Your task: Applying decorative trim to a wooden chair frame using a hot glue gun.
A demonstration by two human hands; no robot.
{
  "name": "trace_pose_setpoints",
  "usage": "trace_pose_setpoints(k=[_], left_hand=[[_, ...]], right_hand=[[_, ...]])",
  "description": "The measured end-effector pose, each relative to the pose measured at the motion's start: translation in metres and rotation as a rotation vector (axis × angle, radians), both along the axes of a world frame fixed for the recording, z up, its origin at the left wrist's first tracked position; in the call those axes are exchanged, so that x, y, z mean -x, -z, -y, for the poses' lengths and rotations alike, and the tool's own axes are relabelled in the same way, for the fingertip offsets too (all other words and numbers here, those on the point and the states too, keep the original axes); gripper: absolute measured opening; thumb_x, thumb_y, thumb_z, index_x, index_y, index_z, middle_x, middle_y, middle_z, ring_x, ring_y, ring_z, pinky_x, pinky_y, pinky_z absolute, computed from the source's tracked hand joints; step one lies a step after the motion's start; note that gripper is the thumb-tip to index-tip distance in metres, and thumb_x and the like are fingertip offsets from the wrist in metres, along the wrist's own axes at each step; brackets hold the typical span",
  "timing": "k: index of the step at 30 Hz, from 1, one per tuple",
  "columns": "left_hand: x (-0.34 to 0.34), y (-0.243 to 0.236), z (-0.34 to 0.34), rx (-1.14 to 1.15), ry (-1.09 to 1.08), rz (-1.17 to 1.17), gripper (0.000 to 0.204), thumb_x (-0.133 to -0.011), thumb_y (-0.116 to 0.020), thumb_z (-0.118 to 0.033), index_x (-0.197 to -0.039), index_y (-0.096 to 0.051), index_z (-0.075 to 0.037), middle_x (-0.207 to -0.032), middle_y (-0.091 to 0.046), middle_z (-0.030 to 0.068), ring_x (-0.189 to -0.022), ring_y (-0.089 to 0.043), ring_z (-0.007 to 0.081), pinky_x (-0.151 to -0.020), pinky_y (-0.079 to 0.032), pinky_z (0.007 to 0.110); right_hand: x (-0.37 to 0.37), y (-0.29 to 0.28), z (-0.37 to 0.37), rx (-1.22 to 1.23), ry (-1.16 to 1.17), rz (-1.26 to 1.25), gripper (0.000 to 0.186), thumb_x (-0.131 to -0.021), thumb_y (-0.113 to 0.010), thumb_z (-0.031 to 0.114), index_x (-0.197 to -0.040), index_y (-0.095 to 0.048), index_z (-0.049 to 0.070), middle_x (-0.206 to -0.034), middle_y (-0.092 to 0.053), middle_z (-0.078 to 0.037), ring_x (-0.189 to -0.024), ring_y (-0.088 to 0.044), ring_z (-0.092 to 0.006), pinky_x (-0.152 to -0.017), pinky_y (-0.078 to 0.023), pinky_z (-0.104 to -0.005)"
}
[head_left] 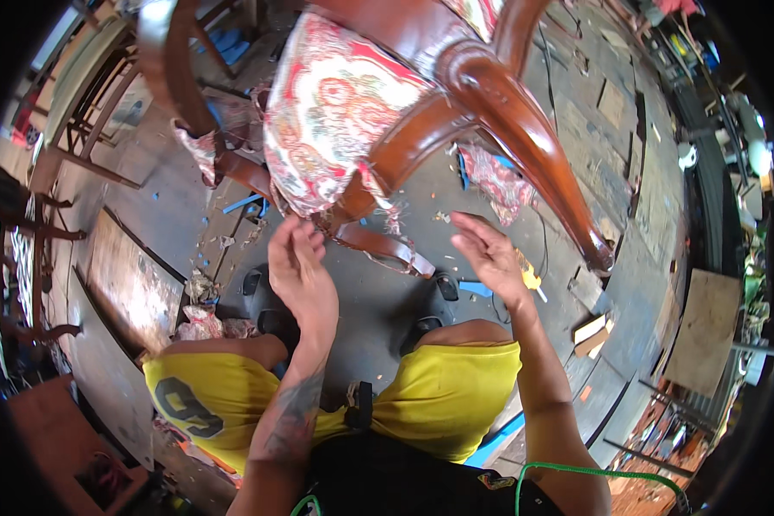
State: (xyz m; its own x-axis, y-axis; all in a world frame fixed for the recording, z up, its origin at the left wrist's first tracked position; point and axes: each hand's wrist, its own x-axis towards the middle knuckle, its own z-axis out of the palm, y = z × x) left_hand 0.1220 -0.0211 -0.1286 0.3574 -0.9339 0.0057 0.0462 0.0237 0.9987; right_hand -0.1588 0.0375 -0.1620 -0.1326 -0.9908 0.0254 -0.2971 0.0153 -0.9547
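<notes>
A tilted chair of polished red-brown wood [533, 142] stands before me, its curved legs pointing different ways. Its red, cream and floral upholstery [335, 103] has a ragged, torn lower edge with loose threads. My left hand [303, 271] is raised just below that edge, fingers up and slightly curled, holding nothing; whether the fingertips touch the fabric I cannot tell. Apart from the chair, to the right, my right hand [488, 251] is held up with its fingers stretched and nothing in them. A yellow-handled tool [529, 275] lies on the floor beyond the right wrist, partly hidden by it.
Floral fabric scraps [496, 182] and bits of debris litter the patched wooden floor [593, 155]. Small wood blocks [592, 334] lie at the right. More chairs [86, 95] stand at the far left. A loose board [703, 331] lies near the right edge.
</notes>
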Motion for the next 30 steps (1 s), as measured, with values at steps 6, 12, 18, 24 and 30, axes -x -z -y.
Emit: trace_pose_setpoints(k=[6, 12, 18, 24, 30], left_hand=[[0.028, -0.027, 0.035, 0.378, -0.165, 0.128, 0.022, -0.107, -0.06, -0.008, -0.127, -0.064, 0.003, -0.118, -0.069, 0.0084, -0.106, -0.065, 0.0124, -0.092, -0.051, 0.027], [0.045, -0.034, 0.011, 0.334, -0.065, -0.105, 0.018, -0.104, -0.066, -0.011, -0.116, -0.069, 0.003, -0.103, -0.072, 0.0097, -0.088, -0.066, 0.0148, -0.078, -0.053, 0.03], [0.063, -0.062, -0.015, 0.004, 0.188, -0.589, 0.031, -0.108, -0.062, -0.031, -0.102, -0.067, -0.001, -0.092, -0.07, 0.0054, -0.084, -0.065, 0.0116, -0.079, -0.056, 0.029], [0.099, -0.094, -0.061, -0.049, 0.215, -0.897, 0.024, -0.109, -0.059, -0.028, -0.113, -0.062, -0.004, -0.096, -0.066, 0.0026, -0.08, -0.06, 0.0104, -0.076, -0.052, 0.028], [0.089, -0.085, -0.055, -0.094, 0.427, -1.176, 0.025, -0.113, -0.048, -0.027, -0.11, -0.062, -0.007, -0.092, -0.058, 0.0011, -0.083, -0.055, 0.0127, -0.08, -0.047, 0.031]], right_hand=[[-0.073, -0.096, 0.06, -0.246, -0.158, 0.096, 0.046, -0.103, -0.069, 0.038, -0.131, -0.069, 0.002, -0.117, -0.072, -0.007, -0.108, -0.065, -0.0161, -0.098, -0.051, -0.0321], [-0.075, -0.141, 0.053, -0.258, -0.094, 0.13, 0.036, -0.103, -0.07, 0.031, -0.12, -0.074, 0.0, -0.106, -0.073, -0.003, -0.098, -0.065, -0.0088, -0.086, -0.055, -0.027], [-0.084, -0.167, 0.053, -0.196, -0.147, -0.038, 0.02, -0.099, -0.074, 0.015, -0.112, -0.075, -0.001, -0.094, -0.074, 0.0, -0.084, -0.065, -0.0046, -0.074, -0.056, -0.0231], [-0.096, -0.195, 0.052, -0.124, -0.13, -0.178, 0.019, -0.102, -0.071, 0.016, -0.11, -0.075, 0.0, -0.092, -0.074, -0.003, -0.081, -0.064, -0.0054, -0.072, -0.054, -0.0239], [-0.099, -0.202, 0.061, -0.255, 0.037, -0.089, 0.03, -0.107, -0.061, 0.023, -0.113, -0.073, -0.004, -0.095, -0.074, -0.008, -0.078, -0.067, -0.0117, -0.074, -0.058, -0.0293]])
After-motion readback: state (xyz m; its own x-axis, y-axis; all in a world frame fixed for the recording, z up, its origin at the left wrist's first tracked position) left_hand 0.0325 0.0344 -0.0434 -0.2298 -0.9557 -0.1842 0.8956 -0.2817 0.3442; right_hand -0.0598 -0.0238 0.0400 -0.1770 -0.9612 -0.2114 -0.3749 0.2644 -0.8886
